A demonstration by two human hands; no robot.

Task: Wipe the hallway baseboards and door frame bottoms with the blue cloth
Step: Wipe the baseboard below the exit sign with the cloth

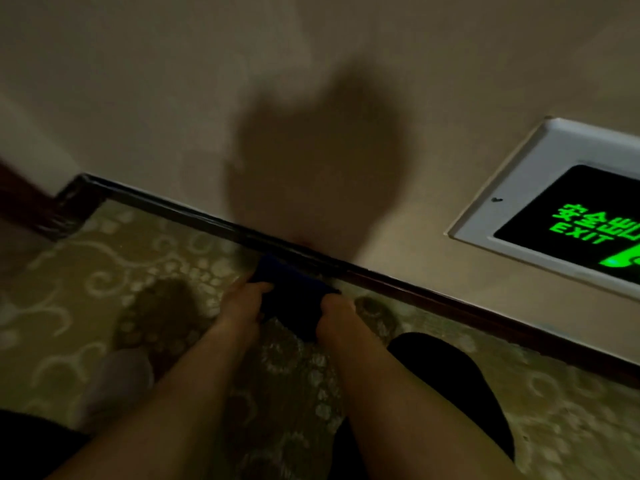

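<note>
The dark blue cloth point(294, 299) lies bunched on the floor at the foot of the wall, its far edge touching the dark glossy wooden baseboard point(415, 292). The left hand point(242, 303) grips its left end with fingers curled round the fabric; the right hand point(337, 315) grips its right end the same way. Under both forearms spreads a beige carpet with pale swirl patterns point(86, 271). Far right, low on the beige wall point(207, 81), sits a white-framed green-lit exit sign point(568, 213).
</note>
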